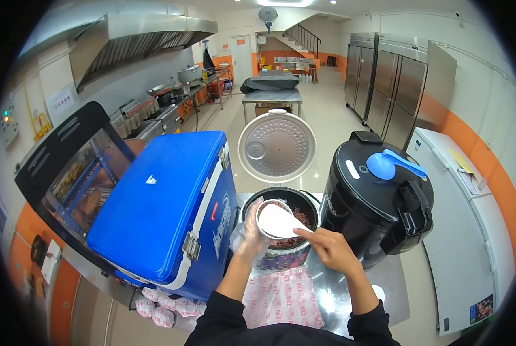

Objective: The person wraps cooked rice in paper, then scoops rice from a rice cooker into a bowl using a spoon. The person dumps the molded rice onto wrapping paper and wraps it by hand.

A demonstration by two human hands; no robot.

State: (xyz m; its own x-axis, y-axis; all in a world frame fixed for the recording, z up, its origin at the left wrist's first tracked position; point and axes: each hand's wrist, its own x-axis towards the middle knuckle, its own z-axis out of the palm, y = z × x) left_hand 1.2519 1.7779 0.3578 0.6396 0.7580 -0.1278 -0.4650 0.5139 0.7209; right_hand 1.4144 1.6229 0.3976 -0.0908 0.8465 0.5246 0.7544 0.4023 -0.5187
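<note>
In the head view my left hand (250,233), in a clear plastic glove, is wrapped round a small round bowl (262,229) held over the open rice cooker (282,262). My right hand (332,248) grips the handle of a white rice paddle (280,222), whose broad blade lies across the mouth of the bowl and hides most of its contents. Dark reddish cooked rice (304,216) shows inside the cooker's black pot. Behind it the cooker's lid (277,147) stands raised. In front, a sheet of pink-printed wrapping paper (284,299) lies on the steel table.
A blue cooler box (160,202) stands close on the left, with several wrapped bundles (157,305) beneath its near side. On the right is a large black lidded pot (373,202) with a blue ladle (393,164) on top. Beyond it stands a white chest freezer (460,242).
</note>
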